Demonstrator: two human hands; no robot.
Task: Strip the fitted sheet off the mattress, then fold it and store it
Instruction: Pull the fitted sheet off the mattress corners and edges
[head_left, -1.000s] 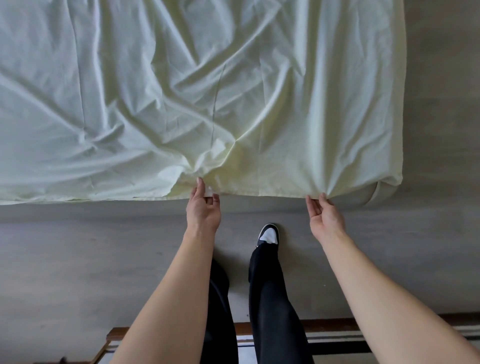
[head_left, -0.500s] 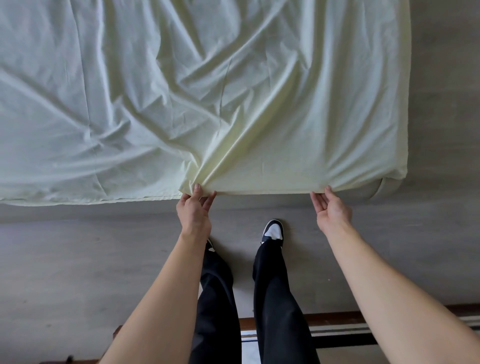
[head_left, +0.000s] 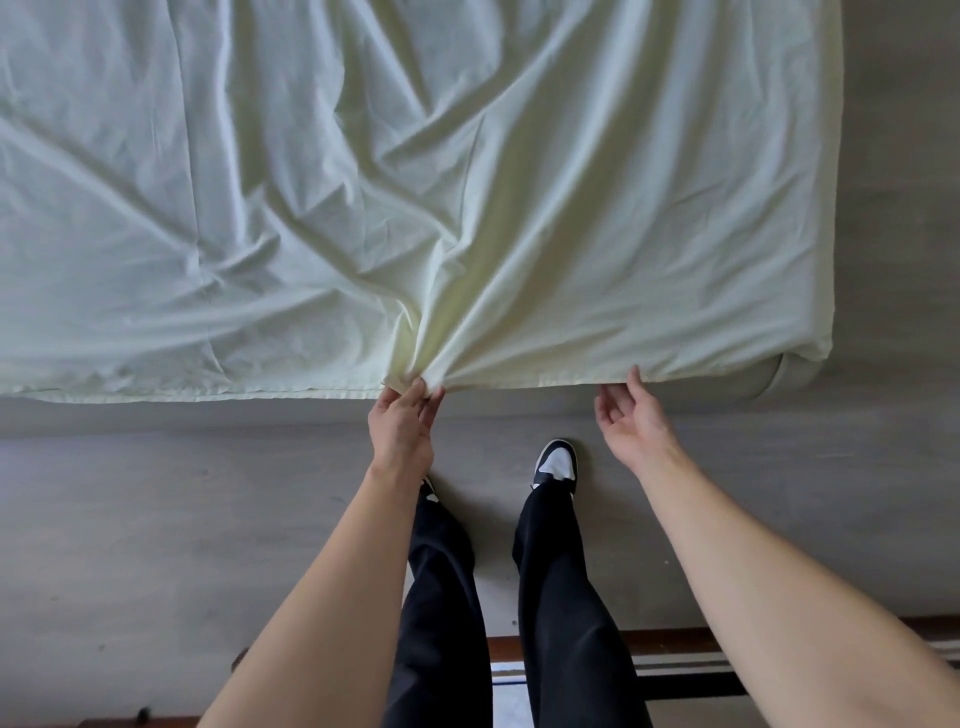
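Left hand fingers pinch sheet hem; right hand loose, just beside hem.

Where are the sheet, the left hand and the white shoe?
sheet (head_left: 467, 182), head view, wrinkled middle of the fabric.
left hand (head_left: 402, 426), head view, back of the hand.
white shoe (head_left: 558, 462), head view, white toe.
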